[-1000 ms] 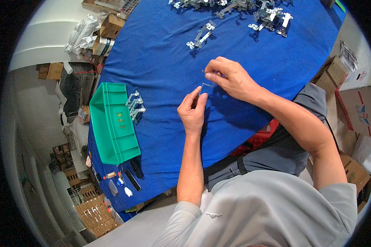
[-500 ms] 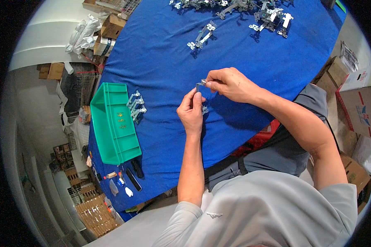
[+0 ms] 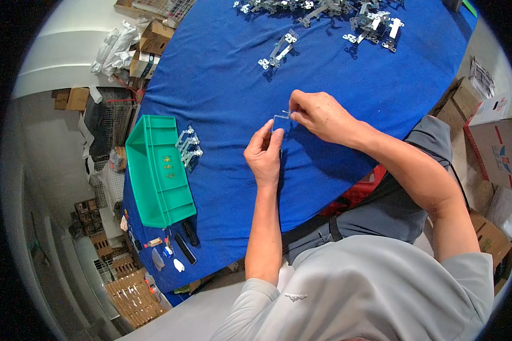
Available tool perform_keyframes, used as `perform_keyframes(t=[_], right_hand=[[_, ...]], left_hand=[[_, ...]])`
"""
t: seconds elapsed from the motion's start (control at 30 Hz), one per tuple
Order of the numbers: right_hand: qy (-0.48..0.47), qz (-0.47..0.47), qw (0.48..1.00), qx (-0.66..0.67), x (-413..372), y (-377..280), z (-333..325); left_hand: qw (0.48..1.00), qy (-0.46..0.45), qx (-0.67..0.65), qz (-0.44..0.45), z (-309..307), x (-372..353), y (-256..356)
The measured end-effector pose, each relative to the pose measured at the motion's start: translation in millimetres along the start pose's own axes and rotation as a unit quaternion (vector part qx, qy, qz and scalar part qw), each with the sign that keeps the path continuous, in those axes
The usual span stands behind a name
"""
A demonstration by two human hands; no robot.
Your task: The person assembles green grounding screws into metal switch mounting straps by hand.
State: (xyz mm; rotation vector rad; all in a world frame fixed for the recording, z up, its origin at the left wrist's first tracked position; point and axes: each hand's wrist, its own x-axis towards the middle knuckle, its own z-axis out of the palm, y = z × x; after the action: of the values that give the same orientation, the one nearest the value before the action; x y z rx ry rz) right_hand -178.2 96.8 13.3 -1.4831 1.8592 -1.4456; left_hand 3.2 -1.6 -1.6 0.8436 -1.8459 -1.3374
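Note:
Over the blue cloth, my left hand [image 3: 261, 156] pinches a thin, bent metal bracket [image 3: 277, 117] between thumb and fingers. Its lower part is hidden behind that hand. The fingers of my right hand [image 3: 318, 115] are closed at the bracket's upper, outer end, where they cover the tip. Several similar metal brackets [image 3: 189, 146] lie on the cloth to the left, beside a green plastic bin [image 3: 145, 170]. Small brass-coloured pieces [image 3: 168, 167] show inside the bin.
A heap of metal brackets [image 3: 375, 25] spreads along the far side, with a separate one [image 3: 278, 51] nearer. Dark bar-shaped things [image 3: 185, 248] and small items lie at the table's left corner. A printed carton [image 3: 495, 142] stands at right.
My right fingertips have shifted slightly right and away from my left hand, so more of the bracket's bent end shows. The bracket's angle has changed a little. My left hand stays almost in place.

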Motion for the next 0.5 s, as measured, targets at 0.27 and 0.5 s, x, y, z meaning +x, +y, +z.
perform_keyframes(t=[0.27, 0.5], right_hand=[[-0.035, -0.025, 0.999, -0.030, 2, 1, -2], [0.074, -0.039, 0.995, 0.047, 4, -8, -2]], left_hand=[[0.997, -0.025, 0.062, 0.030, -1, 1, -2], [0.999, -0.014, 0.047, -0.007, 2, 0, 6]])
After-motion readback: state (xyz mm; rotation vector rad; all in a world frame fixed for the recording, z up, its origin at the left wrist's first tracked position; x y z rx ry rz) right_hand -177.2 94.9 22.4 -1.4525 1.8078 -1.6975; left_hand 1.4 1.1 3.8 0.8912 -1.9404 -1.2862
